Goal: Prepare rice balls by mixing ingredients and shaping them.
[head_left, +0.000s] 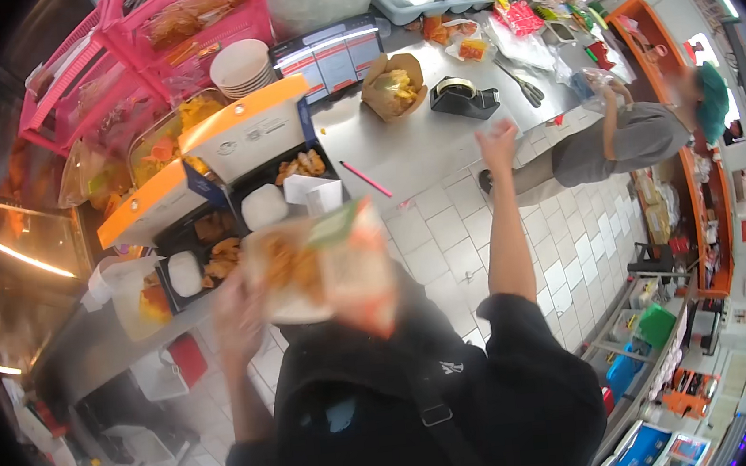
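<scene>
An open food box [359,278], smeared by blur, sits nearest the camera, held out before the person's black clothing [362,411] and overlapping the edge of the steel counter [437,152]. The left hand [239,320] has closed around its left side, though blur hides how far each finger reaches beneath; the grip seems low and to the side so that the golden-brown pieces [285,265] inside stay level and uncovered. The right hand [497,144] is stretched well away, just beside the black tape dispenser [468,103], its fingers half bent; whether they pinch something thin and clear cannot be told. The dispenser stands near the counter's edge, probably for an easy reach. Two black-trayed meal boxes lie side by side, their orange-banded lids [245,142] tipped back, which presumably leaves the pale mounds [262,207] and browned pieces in the compartments in open view. A brown paper carton [374,97] stands upright near the dispenser, its flaps spread around yellowish food, and a pink pen [366,179] lies loose on the metal. As for writing, the lids bear small printed emblems, the held box shows green and orange-red print too blurred to read, the tablet screen [331,61] displays pale panels with red strips, and a little white mark sits on the black clothing. A co-worker [618,145] in a grey top and green cap stands beyond the counter's right end.
</scene>
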